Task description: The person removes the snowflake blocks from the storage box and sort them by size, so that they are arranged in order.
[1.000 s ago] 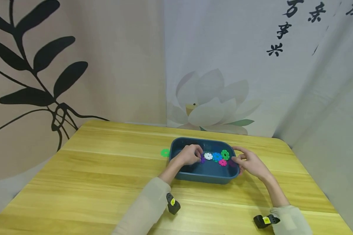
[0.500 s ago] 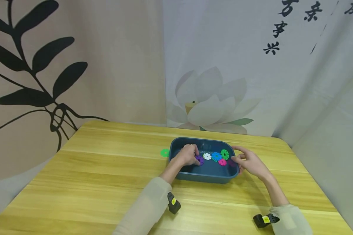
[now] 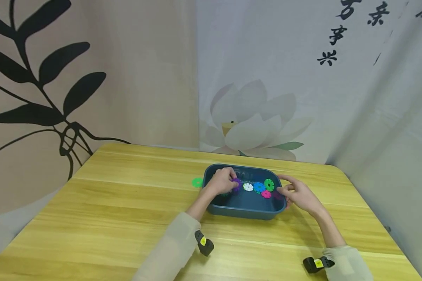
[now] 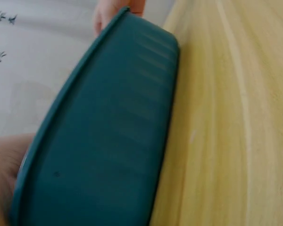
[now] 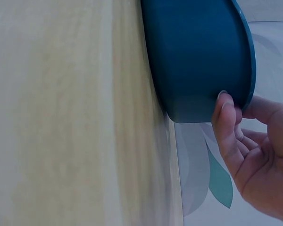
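From where I stand, the left hand dips into the deep blue, rounded-corner plastic tray, thumb and fingers pinching a purple, notched, flower-shaped disc above the tray's left half. The right hand grips the tray's right end, thumb over the rim and fingers against the outer wall. The tray sits upright on the yellow wood-grain tabletop.

Inside, a white notched disc lies to the right of the purple one, then a blue notched disc, with a green notched disc and a pink notched disc crowded against it. A bright green flat disc lies outside, just beside the tray's left end.

The likeliest slip, to my eye, is at the pinch: the purple disc is thin and held near its edge, so loosening fingers could drop it among the others. The notches might also catch on a neighbour and drag it along. Were the right hand to pull or press on the rim, the tray could slide or tip, and sliding left would nudge that loose green disc.
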The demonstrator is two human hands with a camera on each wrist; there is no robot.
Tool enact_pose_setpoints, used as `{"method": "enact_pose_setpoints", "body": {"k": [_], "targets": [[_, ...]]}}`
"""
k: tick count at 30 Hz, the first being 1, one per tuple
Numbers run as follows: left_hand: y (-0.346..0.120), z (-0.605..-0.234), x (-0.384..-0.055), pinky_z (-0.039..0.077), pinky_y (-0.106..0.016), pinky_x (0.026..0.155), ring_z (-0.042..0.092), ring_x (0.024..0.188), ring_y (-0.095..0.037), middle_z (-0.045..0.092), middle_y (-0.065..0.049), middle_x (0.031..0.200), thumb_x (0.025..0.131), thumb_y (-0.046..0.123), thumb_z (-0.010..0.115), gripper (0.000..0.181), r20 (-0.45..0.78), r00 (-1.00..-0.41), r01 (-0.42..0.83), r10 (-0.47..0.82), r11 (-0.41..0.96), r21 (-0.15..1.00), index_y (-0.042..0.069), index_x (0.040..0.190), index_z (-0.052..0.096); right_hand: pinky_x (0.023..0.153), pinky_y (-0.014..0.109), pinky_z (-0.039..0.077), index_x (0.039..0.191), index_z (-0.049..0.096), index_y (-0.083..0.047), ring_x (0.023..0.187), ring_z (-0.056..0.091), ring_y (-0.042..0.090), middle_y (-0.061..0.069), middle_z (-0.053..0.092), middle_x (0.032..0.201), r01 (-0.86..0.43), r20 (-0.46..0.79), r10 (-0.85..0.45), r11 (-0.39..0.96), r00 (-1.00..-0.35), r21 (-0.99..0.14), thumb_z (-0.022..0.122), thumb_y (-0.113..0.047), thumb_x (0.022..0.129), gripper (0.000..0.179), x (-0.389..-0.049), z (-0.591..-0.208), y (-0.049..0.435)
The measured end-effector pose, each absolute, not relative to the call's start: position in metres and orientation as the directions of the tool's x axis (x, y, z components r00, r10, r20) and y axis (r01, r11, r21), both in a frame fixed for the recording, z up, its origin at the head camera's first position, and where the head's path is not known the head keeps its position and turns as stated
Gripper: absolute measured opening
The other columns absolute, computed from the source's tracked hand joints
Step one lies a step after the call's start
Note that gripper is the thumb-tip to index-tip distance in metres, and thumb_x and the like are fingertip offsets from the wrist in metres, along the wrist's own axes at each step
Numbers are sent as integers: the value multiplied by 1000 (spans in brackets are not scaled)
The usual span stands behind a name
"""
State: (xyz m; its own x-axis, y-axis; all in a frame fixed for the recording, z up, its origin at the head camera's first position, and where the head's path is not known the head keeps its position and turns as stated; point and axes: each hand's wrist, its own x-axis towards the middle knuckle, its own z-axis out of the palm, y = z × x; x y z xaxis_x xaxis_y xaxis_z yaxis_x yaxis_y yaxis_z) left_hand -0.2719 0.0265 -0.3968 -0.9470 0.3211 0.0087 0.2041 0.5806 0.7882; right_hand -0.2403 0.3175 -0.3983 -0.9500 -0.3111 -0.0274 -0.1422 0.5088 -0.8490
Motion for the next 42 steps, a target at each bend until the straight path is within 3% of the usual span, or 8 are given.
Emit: {"method": "enact_pose_setpoints", "body": {"k": [13,17,20,24,29,35,42], "targets": [[-12,-373,-269,58,-31,69,65,71,-20,66,-13,90,98,5,65,16,83,-969,171,234,387,906,-3,112,62,60,44,59,150,34,5,58,65,34,20,64,82,-144,-24,-316,499,-948,-855,62,-13,101,59,-240,-396,319],[-24,-370,-268,60,-39,75,68,78,-32,66,-14,92,98,5,63,19,73,-976,146,206,369,918,-3,116,61,60,42,59,150,33,6,57,65,32,19,64,81,-149,-22,-319,501,-948,-853,63,-14,101,61,-239,-396,319],[-33,-369,-267,59,-38,73,67,82,-38,66,-16,93,98,3,62,20,78,-977,146,197,361,921,-4,117,60,60,41,59,150,34,5,58,65,32,18,64,82,-141,-28,-312,505,-950,-851,62,-14,101,60,-240,-396,319],[-45,-370,-268,57,-32,66,66,76,-30,66,-16,94,97,2,63,20,78,-983,136,164,382,914,-2,116,60,60,41,59,150,35,5,58,65,32,19,64,82,-137,-30,-308,507,-951,-851,61,-13,101,58,-241,-398,319],[-67,-376,-270,58,-41,69,65,76,-31,64,-16,91,97,0,62,19,63,-988,111,142,363,925,0,115,58,59,40,58,150,36,4,57,64,30,19,63,80,-131,-34,-304,504,-952,-854,61,-11,101,56,-240,-400,318],[-94,-388,-275,59,-42,73,65,73,-26,62,-17,91,96,-4,62,20,36,-993,72,109,350,934,-2,116,56,59,40,58,149,36,3,56,64,31,21,62,80,-134,-31,-309,499,-951,-856,61,-11,101,56,-241,-401,319],[-118,-401,-277,59,-39,73,68,78,-33,61,-15,89,96,-2,63,21,-7,-998,21,66,407,913,-2,116,57,60,41,58,149,36,3,56,64,34,21,63,80,-136,-28,-306,504,-952,-853,61,-11,101,56,-240,-401,318]]}}
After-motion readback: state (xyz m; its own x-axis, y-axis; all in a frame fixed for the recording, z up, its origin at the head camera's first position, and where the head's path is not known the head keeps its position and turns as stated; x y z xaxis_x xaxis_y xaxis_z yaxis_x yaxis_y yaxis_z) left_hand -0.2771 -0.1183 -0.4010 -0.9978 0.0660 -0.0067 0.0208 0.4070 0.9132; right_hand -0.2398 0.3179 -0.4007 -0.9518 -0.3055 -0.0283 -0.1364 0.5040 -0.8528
